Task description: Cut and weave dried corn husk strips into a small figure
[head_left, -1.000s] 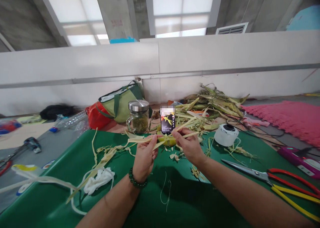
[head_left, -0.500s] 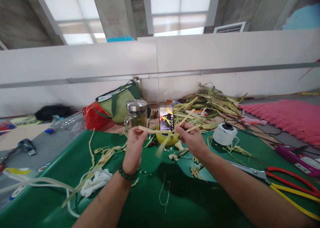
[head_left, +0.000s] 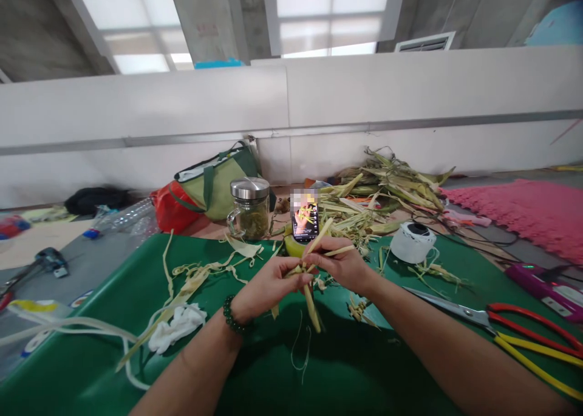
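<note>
Over the green mat [head_left: 255, 373], my left hand [head_left: 268, 285] and my right hand [head_left: 341, 261] meet and pinch pale yellow husk strips [head_left: 312, 303]. One strip hangs down from my fingers toward the mat; another sticks up past my right thumb. Both hands are closed on the strips. Just behind them stands a phone [head_left: 304, 221] with a lit screen, next to a yellow piece [head_left: 291, 246] lying on the mat.
A glass jar [head_left: 248, 208] with a metal lid, a green bag [head_left: 214, 182] and a pile of corn husks [head_left: 387, 188] lie behind. A white tape roll [head_left: 412, 241], red-and-yellow scissors [head_left: 505, 328], loose husk strips [head_left: 191, 282] and a white cloth [head_left: 175, 322] lie on the mat.
My hands came together from apart; the left hand dropped and moved right. The strip that stretched level between them now hangs folded down from my fingers.
</note>
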Demonstrator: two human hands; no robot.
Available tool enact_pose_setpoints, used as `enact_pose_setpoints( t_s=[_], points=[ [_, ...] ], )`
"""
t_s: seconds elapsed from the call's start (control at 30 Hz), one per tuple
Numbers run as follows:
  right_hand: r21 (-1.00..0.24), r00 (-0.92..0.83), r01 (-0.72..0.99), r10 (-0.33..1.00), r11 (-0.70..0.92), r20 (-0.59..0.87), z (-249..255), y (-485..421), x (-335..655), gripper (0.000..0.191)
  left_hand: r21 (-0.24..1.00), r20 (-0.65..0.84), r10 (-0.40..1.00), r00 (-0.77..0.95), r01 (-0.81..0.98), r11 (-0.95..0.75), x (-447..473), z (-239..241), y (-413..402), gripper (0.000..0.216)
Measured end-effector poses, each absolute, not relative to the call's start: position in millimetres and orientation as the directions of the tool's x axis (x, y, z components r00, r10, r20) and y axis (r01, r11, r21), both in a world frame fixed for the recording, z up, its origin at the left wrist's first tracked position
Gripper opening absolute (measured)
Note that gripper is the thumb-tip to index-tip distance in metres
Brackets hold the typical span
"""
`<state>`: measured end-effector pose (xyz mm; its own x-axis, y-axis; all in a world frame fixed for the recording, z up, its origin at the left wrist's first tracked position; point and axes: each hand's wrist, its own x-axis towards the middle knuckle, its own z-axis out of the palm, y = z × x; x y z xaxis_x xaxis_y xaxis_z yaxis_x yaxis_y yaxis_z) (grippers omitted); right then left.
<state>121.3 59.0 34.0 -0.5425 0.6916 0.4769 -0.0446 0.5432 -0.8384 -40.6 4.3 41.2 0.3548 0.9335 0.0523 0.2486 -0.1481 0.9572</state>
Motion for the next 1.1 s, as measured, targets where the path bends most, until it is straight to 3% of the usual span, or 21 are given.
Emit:
enact_pose_setpoints(
  t_s=[0.1,0.17,0.27,0.43,0.57,0.77,0.87,1.0,1.1],
  points=[
    [-0.878,-0.440,-0.018,0.785,0.478,0.436,34,56,120,0.027,0.996,0.005,0.979,0.204,0.083,-0.023,-41,41,5,0.028],
    [-0.873,-0.441,0.102,0.808,0.478,0.390,33,53,119,0.029,0.999,-0.004,0.997,0.076,-0.046,0.008,-40,41,6,0.029],
    [-0.767,-0.539,0.301,0.764,0.567,0.354,29,52,118,0.027,0.986,-0.006,1.000,0.003,-0.165,0.006,-38,39,8,0.033],
    [-0.635,-0.615,0.404,0.709,0.659,0.344,27,51,118,0.035,0.995,0.066,0.993,-0.095,-0.065,-0.072,-41,38,10,0.030],
    [-0.628,-0.627,0.422,0.711,0.653,0.318,32,46,118,0.026,0.988,0.136,0.973,-0.184,-0.045,-0.147,-46,44,11,0.029],
    [-0.516,-0.640,0.426,0.651,0.743,0.409,32,44,118,0.032,0.993,0.103,0.981,-0.165,-0.048,-0.112,-42,44,10,0.033],
    [-0.466,-0.706,0.409,0.595,0.785,0.384,35,46,122,0.033,0.994,0.100,0.979,-0.177,-0.036,-0.108,-46,43,11,0.036],
    [-0.475,-0.731,0.413,0.594,0.777,0.336,42,50,129,0.034,0.993,0.101,0.975,-0.199,-0.036,-0.110,-55,44,15,0.038],
    [-0.546,-0.743,0.380,0.598,0.747,0.301,46,57,135,0.036,0.997,0.076,0.980,-0.186,-0.017,-0.080,-59,44,16,0.036]
  ],
)
